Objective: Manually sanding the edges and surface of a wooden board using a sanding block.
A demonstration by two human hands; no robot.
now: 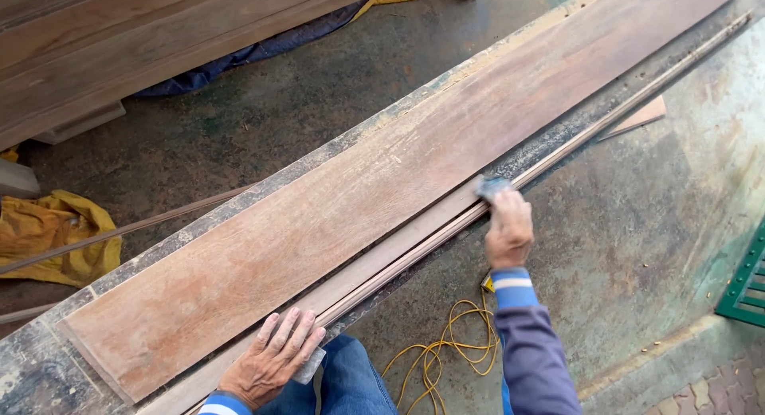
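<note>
1. Yellow cloth (52,236) on the floor far left, clear of the work.
2. Left hand (271,359) flat, fingers spread, pins the thin strip (414,240) on the worktop (32,367) beside the wide plank (382,192).
3. Right hand (508,228) closed over a sanding pad (492,185), mid-sanding; next stroke needs steady pressure along the strip.
4. Yellow cord (446,359) below, not obstructing.

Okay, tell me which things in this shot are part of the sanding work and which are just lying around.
In use:
left hand pressing on the thin strip
right hand rubbing the strip with a sanding pad
wide plank alongside
workbench

Lying about:
yellow cord
yellow cloth
blue cloth
green grate
</note>
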